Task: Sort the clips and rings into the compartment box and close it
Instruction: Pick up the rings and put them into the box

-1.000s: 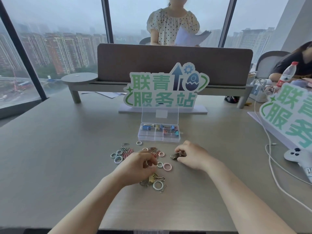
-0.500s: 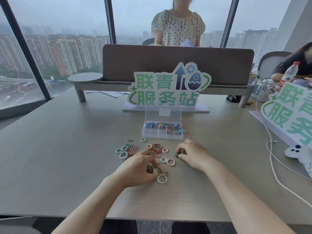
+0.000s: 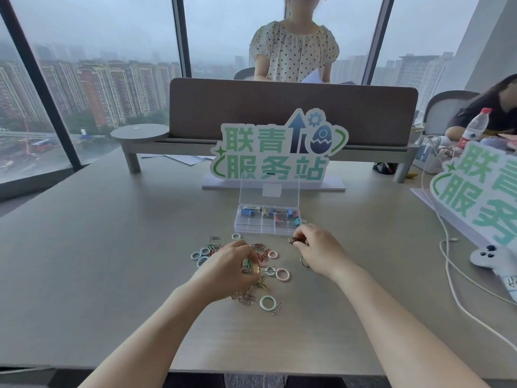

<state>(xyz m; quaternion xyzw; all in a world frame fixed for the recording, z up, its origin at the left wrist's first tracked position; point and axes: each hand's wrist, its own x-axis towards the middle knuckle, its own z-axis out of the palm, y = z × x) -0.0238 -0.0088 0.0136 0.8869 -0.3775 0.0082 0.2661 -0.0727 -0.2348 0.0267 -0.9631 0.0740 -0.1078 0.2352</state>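
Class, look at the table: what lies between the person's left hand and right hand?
In the head view, a pink ring and a few loose paper clips lie on the table between the left hand and right hand.

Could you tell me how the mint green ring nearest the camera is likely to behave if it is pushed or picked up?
The mint green ring lies flat on the table, so it should slide, not roll. It looks thin and hollow, so probably light. A paper clip lies against its edge and may get dragged along.

2 bare forearms, sleeveless, hands (image 3: 232,264) ungloved
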